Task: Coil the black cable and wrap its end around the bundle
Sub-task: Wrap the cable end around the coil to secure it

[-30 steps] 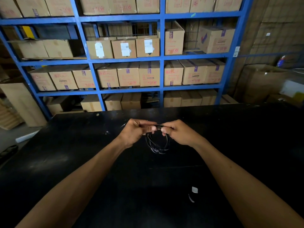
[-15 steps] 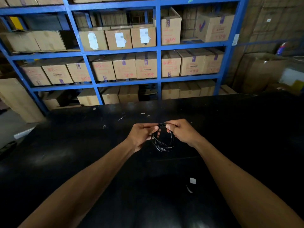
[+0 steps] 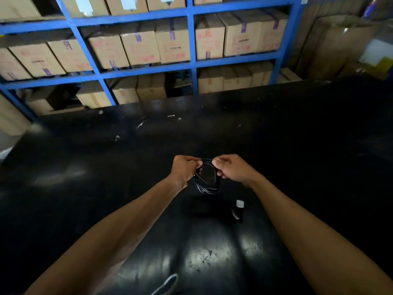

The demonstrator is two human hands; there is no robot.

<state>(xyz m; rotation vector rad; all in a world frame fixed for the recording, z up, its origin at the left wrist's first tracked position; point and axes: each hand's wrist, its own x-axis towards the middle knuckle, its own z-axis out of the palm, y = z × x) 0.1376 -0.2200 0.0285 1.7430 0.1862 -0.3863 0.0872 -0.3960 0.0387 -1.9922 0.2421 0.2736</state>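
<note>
The black cable point(image 3: 205, 188) hangs as a small coil of several thin loops between my two hands, just above the black table point(image 3: 106, 167). My left hand point(image 3: 184, 169) pinches the coil's upper left side. On the upper right side, my right hand point(image 3: 231, 168) grips it with closed fingers. The top of the coil arcs between the two thumbs. The cable's free end is hidden inside my fingers.
A small white scrap point(image 3: 239, 203) and a pale sliver point(image 3: 235, 215) lie on the table just right of the coil. Tiny bits of debris point(image 3: 171, 116) dot the far part of the table. Blue shelving point(image 3: 192, 67) filled with cardboard boxes point(image 3: 209, 40) stands behind the table.
My hands have drawn slightly apart, opening the top of the coil between them. The camera has tilted down, so hands and coil sit lower toward the table's middle.
</note>
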